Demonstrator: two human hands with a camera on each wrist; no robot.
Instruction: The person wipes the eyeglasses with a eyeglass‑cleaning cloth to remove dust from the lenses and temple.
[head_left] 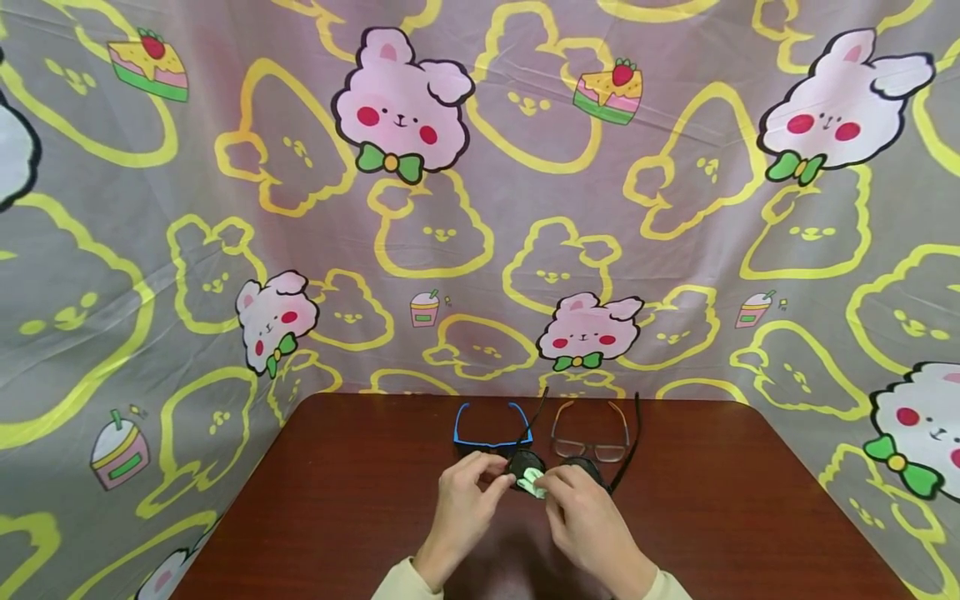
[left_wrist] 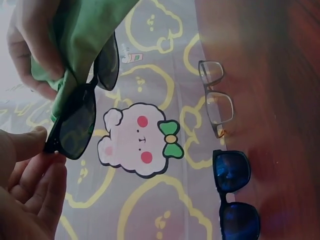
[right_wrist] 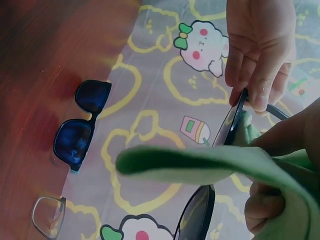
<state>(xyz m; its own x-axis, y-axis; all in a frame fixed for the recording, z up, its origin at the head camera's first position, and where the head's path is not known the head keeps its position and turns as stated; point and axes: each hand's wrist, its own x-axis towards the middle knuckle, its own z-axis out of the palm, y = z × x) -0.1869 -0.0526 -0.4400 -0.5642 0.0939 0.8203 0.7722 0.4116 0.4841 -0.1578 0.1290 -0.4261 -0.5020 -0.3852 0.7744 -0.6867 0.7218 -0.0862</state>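
Black sunglasses are held up over the table, their temples pointing away toward the backdrop. My left hand pinches the outer corner of the frame by the left lens between thumb and fingers. A light green cloth is gripped in my right hand, bunched against that same lens. In the left wrist view the cloth covers part of the lens near its upper edge. The right wrist view has a loose fold of cloth hanging across the middle of the sunglasses.
Blue-framed sunglasses with dark lenses lie on the brown table, behind my left hand. To their right lie clear-lensed glasses with orange-brown temples. A patterned cloth backdrop hangs behind and at both sides.
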